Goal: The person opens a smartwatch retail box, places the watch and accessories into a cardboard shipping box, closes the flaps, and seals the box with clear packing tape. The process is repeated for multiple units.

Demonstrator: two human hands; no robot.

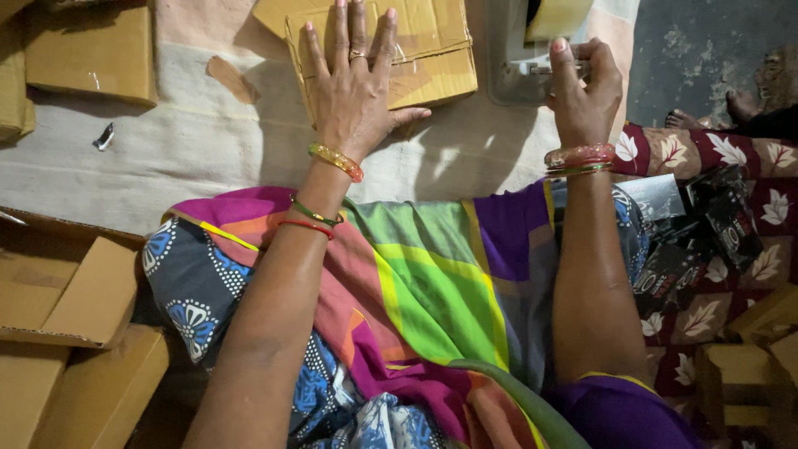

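A: Where's the box?
B: Flat cardboard box lies on the pale cloth, top centre. Left hand presses on it, fingers spread wide, palm down.
A: Right hand?
B: Right hand is curled around a tape dispenser, just beside the box. More cartons sit at left.

The left hand lies flat, fingers spread, on a small cardboard box sealed with clear tape, which rests on a pale cloth. The right hand grips a grey tape dispenser just beside the box. More cardboard boxes lie at the left, dark packets at the right.
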